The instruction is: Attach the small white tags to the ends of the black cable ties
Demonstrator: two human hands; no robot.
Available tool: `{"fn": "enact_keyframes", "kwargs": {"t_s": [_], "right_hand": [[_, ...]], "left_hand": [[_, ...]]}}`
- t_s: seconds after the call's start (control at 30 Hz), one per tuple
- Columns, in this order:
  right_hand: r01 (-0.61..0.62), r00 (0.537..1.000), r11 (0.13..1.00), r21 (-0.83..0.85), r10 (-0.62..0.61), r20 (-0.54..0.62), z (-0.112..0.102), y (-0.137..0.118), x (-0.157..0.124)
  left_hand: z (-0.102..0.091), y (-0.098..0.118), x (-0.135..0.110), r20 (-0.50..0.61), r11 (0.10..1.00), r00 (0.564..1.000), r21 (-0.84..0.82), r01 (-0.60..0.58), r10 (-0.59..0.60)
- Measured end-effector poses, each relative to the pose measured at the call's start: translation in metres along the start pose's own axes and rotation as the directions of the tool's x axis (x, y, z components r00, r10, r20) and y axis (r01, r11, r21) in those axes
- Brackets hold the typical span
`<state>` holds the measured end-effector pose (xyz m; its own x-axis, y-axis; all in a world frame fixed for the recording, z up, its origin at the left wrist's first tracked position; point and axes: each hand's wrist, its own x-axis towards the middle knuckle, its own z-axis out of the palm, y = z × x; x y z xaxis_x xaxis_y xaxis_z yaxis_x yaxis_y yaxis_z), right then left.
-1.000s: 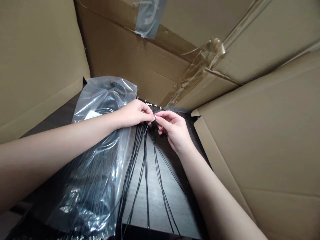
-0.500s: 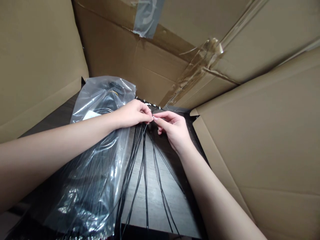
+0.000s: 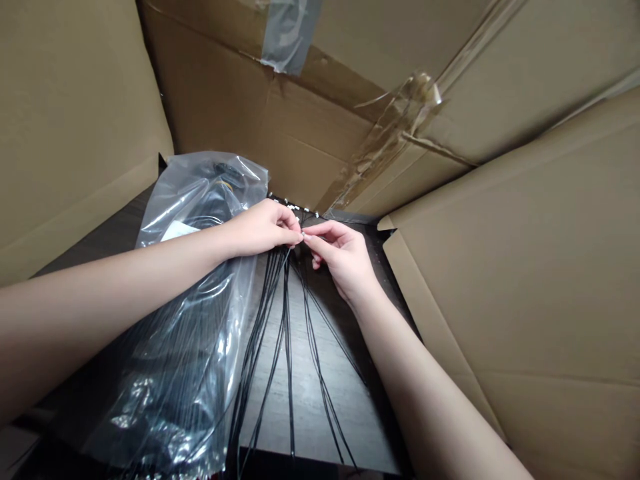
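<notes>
My left hand (image 3: 263, 230) and my right hand (image 3: 343, 260) meet at the fingertips, pinching a thin black wire (image 3: 286, 300) with a tiny pale tip. Several similar wires (image 3: 313, 333) fan downward from there across a dark wood-grain panel (image 3: 310, 407). A row of small white-tipped pieces (image 3: 293, 208) lies along the panel's far edge, partly hidden behind my hands. My left forearm rests over a clear plastic bag (image 3: 185, 333) holding black coiled cable.
Tan cardboard box flaps (image 3: 500, 267) rise on the right and left, with torn packing tape (image 3: 390, 140) and grey tape (image 3: 290, 33) on the far wall. The panel sits low inside this box, hemmed in by the flaps.
My hands stay pinched together at the wire with little movement. The whole view shifts slightly left and up, as the camera moves a little.
</notes>
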<state>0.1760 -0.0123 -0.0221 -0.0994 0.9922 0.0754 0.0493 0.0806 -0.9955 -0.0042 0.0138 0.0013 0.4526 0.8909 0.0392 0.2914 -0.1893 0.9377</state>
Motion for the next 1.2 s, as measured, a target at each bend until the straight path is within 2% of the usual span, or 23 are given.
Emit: {"fn": "enact_keyframes", "kwargs": {"t_s": [0.2,0.43,0.67,1.2], "right_hand": [[0.003,0.999,0.999,-0.033,-0.004,-0.031,0.0009,0.0012,-0.0006],[-0.013,1.0,0.999,0.05,0.013,0.014,-0.0031,0.0004,-0.0002],[-0.011,1.0,1.0,0.01,0.011,-0.007,-0.0007,0.0005,-0.0008],[-0.052,0.999,0.997,0.063,0.053,-0.013,-0.0012,-0.0016,0.0006]], "left_hand": [[0.0003,-0.0008,0.0004,0.004,1.0,1.0,0.006,0.008,-0.008],[0.0005,-0.0011,0.0014,0.003,1.0,1.0,-0.001,-0.005,0.005],[0.0003,-0.0003,0.0007,0.012,1.0,1.0,-0.006,0.018,-0.018],[0.0018,-0.0011,0.001,0.0,1.0,1.0,0.01,0.02,-0.02]]}}
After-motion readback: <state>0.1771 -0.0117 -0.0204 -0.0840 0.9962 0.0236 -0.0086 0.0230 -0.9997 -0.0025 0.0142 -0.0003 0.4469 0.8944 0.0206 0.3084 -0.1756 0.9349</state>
